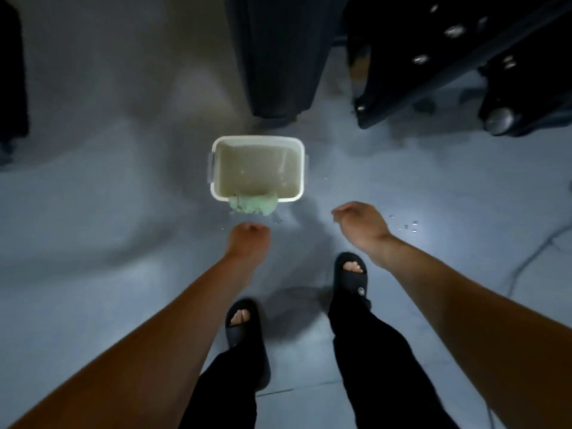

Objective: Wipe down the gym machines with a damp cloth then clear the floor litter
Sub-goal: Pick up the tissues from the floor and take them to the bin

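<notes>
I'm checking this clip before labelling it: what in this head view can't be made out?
- Gym machines: dark, blurred, cut off by the top and right edges; type unclear.
- Left hand: fingers curl away from the camera, hidden behind the knuckles.
- Green cloth: draped over the tub rim; how far it hangs inside is unclear.
- Specks on the floor: too small to tell droplets from litter.

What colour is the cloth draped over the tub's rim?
Pale green cloth, seen in the head view.

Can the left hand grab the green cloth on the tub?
Probably yes. The left hand hovers just short of the cloth draped over the tub rim's near side, with nothing between them.
</notes>
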